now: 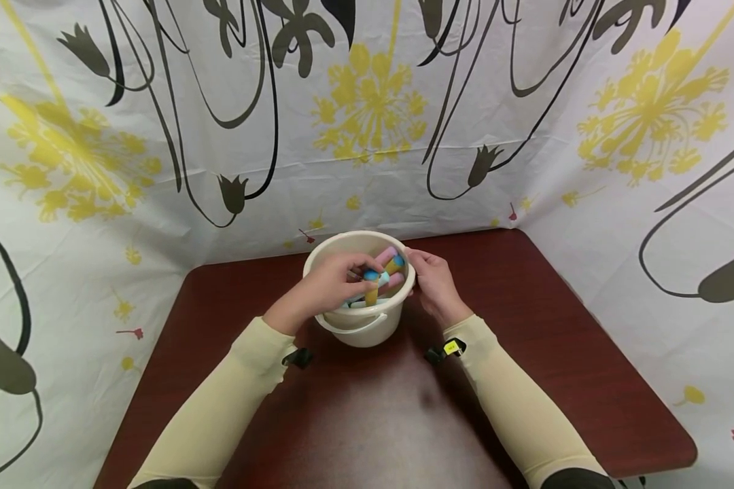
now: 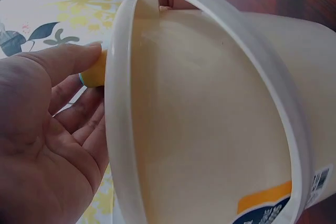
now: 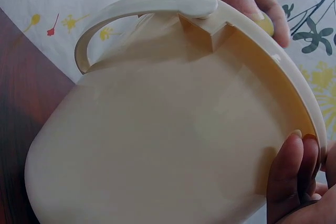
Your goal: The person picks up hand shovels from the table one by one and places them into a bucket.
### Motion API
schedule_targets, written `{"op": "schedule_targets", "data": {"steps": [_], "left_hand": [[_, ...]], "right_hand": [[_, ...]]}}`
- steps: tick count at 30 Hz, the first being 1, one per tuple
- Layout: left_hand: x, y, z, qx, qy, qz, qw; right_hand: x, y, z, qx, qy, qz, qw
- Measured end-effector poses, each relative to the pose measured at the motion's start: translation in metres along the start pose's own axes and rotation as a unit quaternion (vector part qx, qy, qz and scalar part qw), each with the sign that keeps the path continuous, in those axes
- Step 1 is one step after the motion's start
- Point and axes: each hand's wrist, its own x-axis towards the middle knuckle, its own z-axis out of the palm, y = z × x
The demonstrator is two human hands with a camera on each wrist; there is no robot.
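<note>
A cream plastic bucket [image 1: 373, 334] with a handle stands tilted near the back of the table. Over its mouth, my left hand [image 1: 327, 282] pinches a yellow cylinder with a blue end [image 1: 372, 296] between thumb and fingers. In the left wrist view the yellow cylinder [image 2: 94, 73] shows at the thumb tip, partly behind the rim. My right hand [image 1: 437, 285] holds the bucket's right rim, its fingers [image 3: 286, 163] curled under the lip. Inside lie several pastel cylinders, among them a pink one [image 1: 387, 255] and another yellow one with a blue end [image 1: 394, 265].
The dark red-brown table [image 1: 526, 353] extends to both sides of the bucket. A white floral-patterned sheet [image 1: 367, 190] hangs behind and along the sides. The bucket's handle [image 1: 355, 330] hangs down at the front. A label [image 2: 268, 203] is on its outer wall.
</note>
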Motion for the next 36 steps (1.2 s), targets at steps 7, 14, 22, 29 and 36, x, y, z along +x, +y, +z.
{"op": "schedule_targets", "data": {"steps": [7, 14, 22, 29, 36], "left_hand": [[0.008, 0.003, 0.01, 0.013, -0.009, 0.015, 0.9998], [0.012, 0.006, 0.018, 0.026, -0.019, 0.006, 0.9995], [0.016, 0.01, 0.024, 0.048, -0.029, 0.01, 0.9984], [0.023, 0.012, 0.029, 0.078, -0.018, 0.013, 0.9967], [0.025, 0.008, 0.032, 0.087, -0.016, 0.001, 0.996]], "right_hand": [[-0.001, -0.001, 0.0, 0.004, -0.007, -0.002, 1.0], [-0.002, -0.002, 0.003, 0.012, 0.005, 0.002, 1.0], [-0.002, -0.003, 0.003, 0.015, 0.008, 0.001, 1.0], [-0.002, -0.003, 0.003, 0.018, 0.004, -0.007, 1.0], [-0.003, -0.003, 0.003, 0.019, 0.003, -0.003, 1.0]]}}
